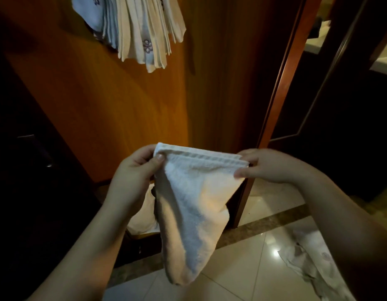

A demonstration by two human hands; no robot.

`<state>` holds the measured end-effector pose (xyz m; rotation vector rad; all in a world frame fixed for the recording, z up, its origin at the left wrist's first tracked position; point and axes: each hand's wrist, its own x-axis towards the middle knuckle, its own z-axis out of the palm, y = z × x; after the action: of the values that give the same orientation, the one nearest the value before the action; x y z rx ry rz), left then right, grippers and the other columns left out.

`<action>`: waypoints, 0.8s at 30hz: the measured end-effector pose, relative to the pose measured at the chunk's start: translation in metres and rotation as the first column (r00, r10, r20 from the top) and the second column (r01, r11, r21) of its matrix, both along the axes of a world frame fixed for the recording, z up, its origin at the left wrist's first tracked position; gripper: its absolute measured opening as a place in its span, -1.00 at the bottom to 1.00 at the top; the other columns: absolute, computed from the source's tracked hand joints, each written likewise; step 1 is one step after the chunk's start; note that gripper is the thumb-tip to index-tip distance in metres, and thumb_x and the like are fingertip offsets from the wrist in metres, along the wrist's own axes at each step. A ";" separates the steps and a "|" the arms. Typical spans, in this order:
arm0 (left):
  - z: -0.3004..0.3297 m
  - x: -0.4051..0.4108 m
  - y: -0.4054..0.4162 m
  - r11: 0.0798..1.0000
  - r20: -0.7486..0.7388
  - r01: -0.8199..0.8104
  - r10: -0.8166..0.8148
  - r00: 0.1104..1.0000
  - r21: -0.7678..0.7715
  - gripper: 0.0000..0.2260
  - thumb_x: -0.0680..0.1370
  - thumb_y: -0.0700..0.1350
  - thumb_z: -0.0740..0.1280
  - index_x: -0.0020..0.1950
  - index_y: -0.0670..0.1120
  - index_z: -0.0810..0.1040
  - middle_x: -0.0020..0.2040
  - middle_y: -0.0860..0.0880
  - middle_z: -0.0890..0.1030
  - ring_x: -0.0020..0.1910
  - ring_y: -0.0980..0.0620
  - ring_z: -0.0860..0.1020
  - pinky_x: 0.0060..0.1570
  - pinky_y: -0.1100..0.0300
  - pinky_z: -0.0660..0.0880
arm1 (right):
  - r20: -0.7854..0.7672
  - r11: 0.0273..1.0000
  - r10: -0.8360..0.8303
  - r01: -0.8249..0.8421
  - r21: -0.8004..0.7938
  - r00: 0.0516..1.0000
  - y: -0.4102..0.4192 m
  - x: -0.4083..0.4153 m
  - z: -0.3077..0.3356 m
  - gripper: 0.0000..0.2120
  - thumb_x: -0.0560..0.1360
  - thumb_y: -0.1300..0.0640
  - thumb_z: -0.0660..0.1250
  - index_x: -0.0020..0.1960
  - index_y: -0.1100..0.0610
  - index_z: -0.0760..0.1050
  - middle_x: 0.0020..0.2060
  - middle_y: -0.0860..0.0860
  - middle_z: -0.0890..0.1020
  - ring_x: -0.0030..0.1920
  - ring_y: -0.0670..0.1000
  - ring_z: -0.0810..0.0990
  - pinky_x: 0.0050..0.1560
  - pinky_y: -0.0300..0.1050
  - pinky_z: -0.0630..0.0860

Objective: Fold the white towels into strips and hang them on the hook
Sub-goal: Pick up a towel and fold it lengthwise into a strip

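Two hands: I am seeing the left hand (136, 170) and the right hand (266, 166) both working one white towel (194, 198), each pinching a top corner so the banded hem is running taut and level between them.
Left grip: the thumb is pressing the corner against the curled fingers; it is holding the towel at about 9 o'clock of the hem.
Right grip: the fingers are nipping the layered edge at about 3 o'clock; it is holding the towel too, seemingly to keep the doubled layers lined up.
Towel: it is hanging in mid-air at the frame's centre, already doubled at the hem and tapering toward 6 o'clock, because only the top is being supported.
Step in hand: I am judging that the fold into a strip is partly made, with hanging not yet done.
Hung towels (142, 33): a bunch of folded strips is dangling at 12 o'clock against the wooden panel (105, 101); the hook itself is out of view.
Waiting pile: more white cloth (144, 213) is lying below the left wrist at 7 o'clock, its container too dark to tell.
Floor (242, 268): a crumpled cloth (307, 263) is lying on the glossy tiles at 5 o'clock.
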<state>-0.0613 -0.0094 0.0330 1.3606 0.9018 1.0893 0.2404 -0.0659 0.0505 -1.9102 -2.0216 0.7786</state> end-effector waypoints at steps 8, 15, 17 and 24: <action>0.003 -0.005 0.010 0.996 0.155 -0.086 0.090 0.984 -0.033 -0.83 0.58 -0.11 0.29 0.02 0.00 0.69 -0.08 -0.03 0.72 -0.10 -0.03 0.68 -0.13 0.02 0.60 | -0.454 0.880 -0.069 0.269 0.392 0.888 -0.004 -0.016 0.009 -0.76 0.50 -0.11 0.45 -0.01 -0.46 0.50 -0.03 -0.37 0.61 -0.01 -0.30 0.60 -0.02 -0.11 0.52; 0.010 0.003 0.011 0.998 0.220 -0.056 0.062 0.974 -0.035 -0.68 0.64 -0.17 0.22 -0.08 0.14 0.71 -0.18 0.07 0.64 -0.13 -0.02 0.55 -0.01 -0.18 0.41 | -0.879 0.931 0.004 0.319 0.177 0.477 0.004 -0.026 -0.015 -0.51 0.34 -0.35 0.51 0.16 -0.13 0.66 0.13 0.00 0.71 0.20 0.01 0.66 0.21 -0.04 0.58; 0.012 0.005 0.010 1.000 0.217 -0.029 0.029 0.976 -0.004 -0.74 0.60 -0.12 0.26 -0.07 0.15 0.70 -0.17 0.08 0.65 -0.14 0.01 0.58 -0.03 -0.15 0.45 | -0.849 0.881 -0.029 0.415 0.227 0.528 0.005 -0.029 -0.011 -0.52 0.33 -0.47 0.42 0.10 -0.20 0.66 0.08 -0.10 0.71 0.14 -0.08 0.67 0.17 -0.06 0.53; 0.018 0.018 0.005 0.952 0.308 -0.225 0.154 0.939 0.209 -0.82 0.62 -0.05 0.28 0.03 0.13 0.68 -0.10 0.10 0.68 -0.12 0.14 0.62 -0.18 0.26 0.54 | -0.674 0.525 -0.045 0.591 0.612 0.737 -0.002 -0.053 0.017 -0.86 0.57 -0.34 0.21 -0.02 -0.40 0.53 -0.21 -0.35 0.63 -0.24 -0.32 0.58 -0.34 -0.48 0.41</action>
<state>-0.0437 -0.0044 0.0507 1.2818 0.7109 1.5464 0.1876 -0.0677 0.0670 -1.2066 -1.1793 0.1916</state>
